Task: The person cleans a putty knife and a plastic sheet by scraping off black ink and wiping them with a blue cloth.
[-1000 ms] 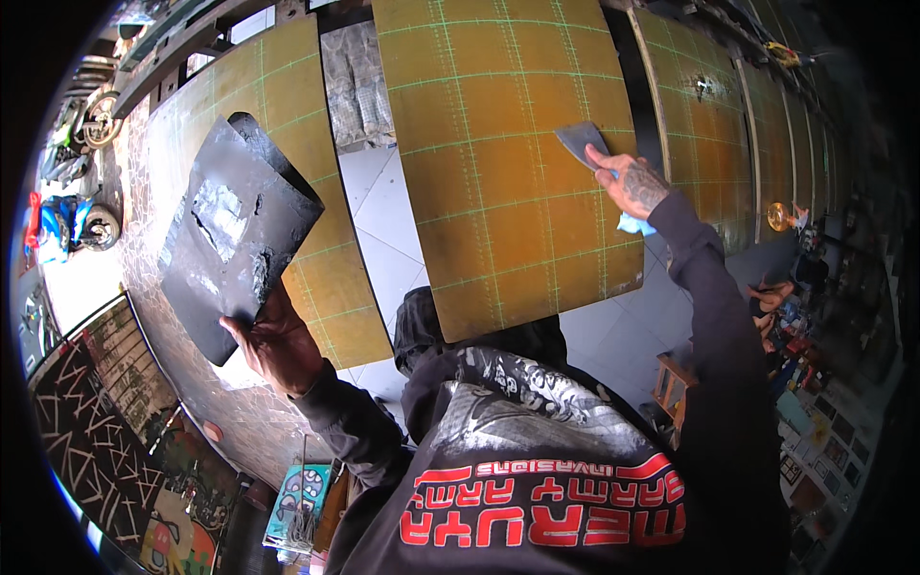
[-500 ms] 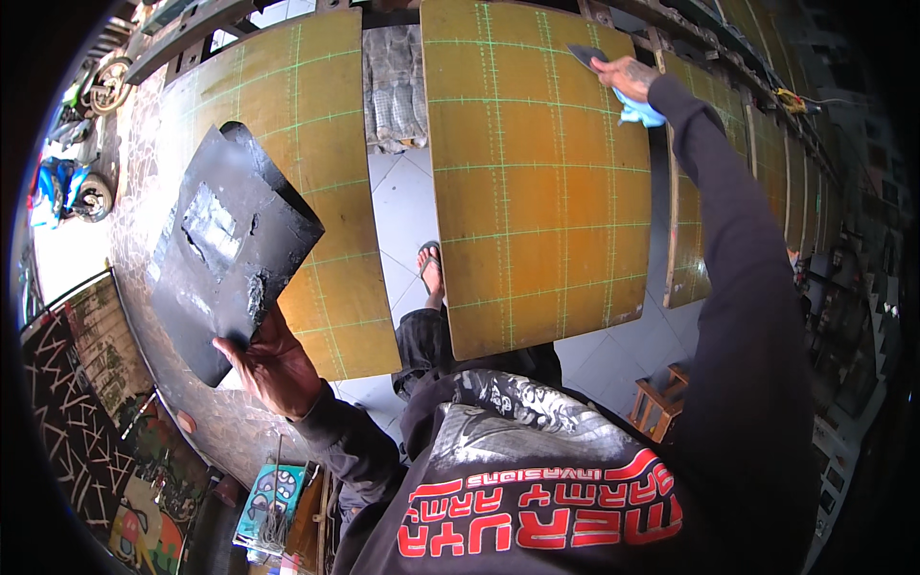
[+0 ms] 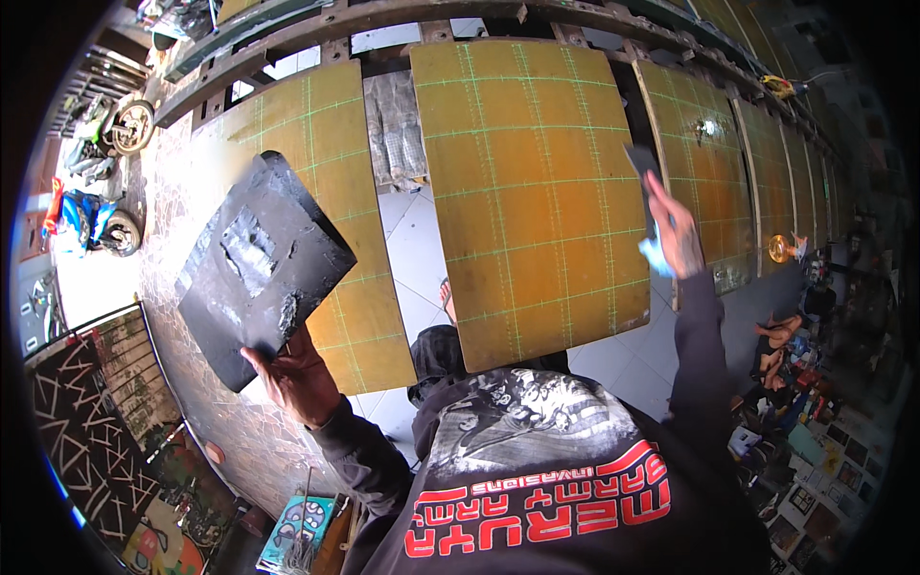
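A flat yellow board marked with green grid lines (image 3: 537, 216) is taken here as the landmark. To its left, a dark bent sheet (image 3: 311, 230) is held up by the left hand (image 3: 299, 379), the thumb pressed on its near face and the other fingers mostly hidden behind it; pale, glossy patches and dark lumps are seen on the sheet. At the landmark's right edge, a dark scraper (image 3: 644, 165) is held by the right hand (image 3: 678, 240), its fingers laid along the tool; whether the board is touched by the blade cannot be told. A blue cloth (image 3: 655, 257) is seen beside that palm, though how it is gripped cannot be told. The landmark is flanked by a left board (image 3: 340, 134) and a right board (image 3: 695, 172), and a metal frame (image 3: 335, 36) is seen beyond its far edge.
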The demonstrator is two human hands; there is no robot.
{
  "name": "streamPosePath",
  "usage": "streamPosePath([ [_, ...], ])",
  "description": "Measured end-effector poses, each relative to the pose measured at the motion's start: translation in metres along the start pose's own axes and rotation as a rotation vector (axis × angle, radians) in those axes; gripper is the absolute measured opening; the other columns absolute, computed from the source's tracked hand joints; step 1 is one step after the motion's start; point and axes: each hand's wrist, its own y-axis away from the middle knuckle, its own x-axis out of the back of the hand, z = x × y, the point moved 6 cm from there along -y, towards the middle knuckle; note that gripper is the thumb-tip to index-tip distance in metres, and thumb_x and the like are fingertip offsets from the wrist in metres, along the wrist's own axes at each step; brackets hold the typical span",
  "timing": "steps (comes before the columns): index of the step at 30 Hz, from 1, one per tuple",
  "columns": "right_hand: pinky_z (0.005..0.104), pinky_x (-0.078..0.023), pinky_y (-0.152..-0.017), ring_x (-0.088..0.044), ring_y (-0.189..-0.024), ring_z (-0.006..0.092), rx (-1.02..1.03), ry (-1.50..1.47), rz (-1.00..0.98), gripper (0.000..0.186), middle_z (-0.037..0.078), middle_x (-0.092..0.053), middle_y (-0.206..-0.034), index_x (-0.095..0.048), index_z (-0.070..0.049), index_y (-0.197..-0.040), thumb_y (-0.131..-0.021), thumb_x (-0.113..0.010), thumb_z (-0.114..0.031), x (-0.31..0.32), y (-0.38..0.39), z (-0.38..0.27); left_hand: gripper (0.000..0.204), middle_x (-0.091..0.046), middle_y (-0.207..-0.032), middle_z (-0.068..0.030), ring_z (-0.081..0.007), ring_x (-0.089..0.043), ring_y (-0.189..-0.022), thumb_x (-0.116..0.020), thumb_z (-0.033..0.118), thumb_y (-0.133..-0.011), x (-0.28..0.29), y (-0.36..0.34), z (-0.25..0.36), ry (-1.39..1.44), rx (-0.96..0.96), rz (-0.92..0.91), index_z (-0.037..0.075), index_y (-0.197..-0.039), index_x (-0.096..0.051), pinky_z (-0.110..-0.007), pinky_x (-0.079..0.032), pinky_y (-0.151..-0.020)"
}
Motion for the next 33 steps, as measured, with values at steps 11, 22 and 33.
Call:
streamPosePath([
  [11,0.0331,-0.043,-0.099,-0.055,-0.121,0.0272,-0.387,-0.017,0.095,0.038,0.016,-0.059,-0.127,-0.052,-0.005,-0.134,-0.096,-0.051,-0.011,-0.06,0.24,0.004,0.051,-0.044,-0.138,-0.0189,-0.0291,-0.053,-0.119,-0.036,0.035,-0.103,-0.09,-0.018,-0.053,0.142,0.23,-0.351,0.002,-0.142,-0.027,-0.043,-0.042,-0.105],
  [22,0.0468,-0.049,-0.084,-0.063,-0.088,0.039,-0.168,0.454,-0.162,0.04,0.018,-0.067,-0.099,-0.055,-0.02,-0.132,-0.092,-0.053,-0.02,-0.086,0.129,-0.001,0.049,-0.044,-0.138,-0.0164,-0.0264,-0.052,-0.119,-0.035,0.033,-0.104,-0.04,-0.011,-0.064,0.098,0.211,-0.325,0.003,-0.141,-0.029,-0.04,-0.043,-0.103],
  [33,0.0419,-0.05,-0.075,-0.065,-0.085,0.0365,0.128,0.557,-0.429,0.032,0.023,-0.066,-0.097,-0.06,-0.017,-0.123,-0.095,-0.051,-0.03,-0.094,-0.14,-0.026,0.068,-0.059,-0.117,-0.0228,-0.0317,-0.063,-0.097,-0.058,0.028,-0.09,0.018,0.009,-0.013,-1.2,-0.375,-0.019,-0.006,-0.141,-0.028,-0.038,-0.051,-0.086],
])
